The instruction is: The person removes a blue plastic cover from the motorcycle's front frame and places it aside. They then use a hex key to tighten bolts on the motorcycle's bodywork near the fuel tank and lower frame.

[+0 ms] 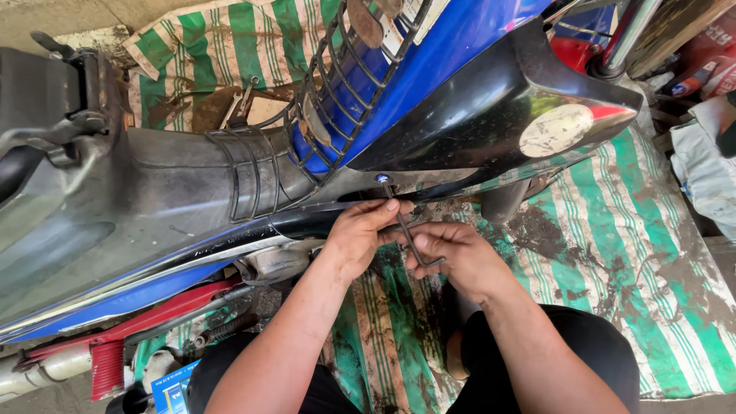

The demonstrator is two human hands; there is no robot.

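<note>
A thin, dark L-shaped hex key point(408, 230) stood nearly upright under the motorcycle, its top end seated in a small bolt head point(382, 179) on the underside of the black side fairing point(491, 115). The long shaft ran down and to the right, ending in a short bent foot near the right hand.

The left hand point(360, 234) was closed around the upper part of the shaft, thumb and forefinger pinching it just below the bolt. The right hand point(456, 253) gripped the lower end, fingers curled over the bend as if to lever it. Both hands were clenched on the key; neither was free.

Judging by this, the bolt was still in its hole with the key engaged, so the turning appeared to be under way and not finished. Whether the bolt was being loosened or tightened could not be told, and the fairing sat in place against the blue body panel point(452, 46).

Further out, a black wire guard point(337, 84) covered part of the blue panel, and the dark, dusty seat point(130, 199) stretched to the left. A red frame part point(146, 322) showed beneath. The bike stood over a grimy green-and-white striped tarpaulin point(629, 253) spread on the floor, stained with oil and dirt, and the person's knees in black trousers point(583, 345) rested over it.
</note>
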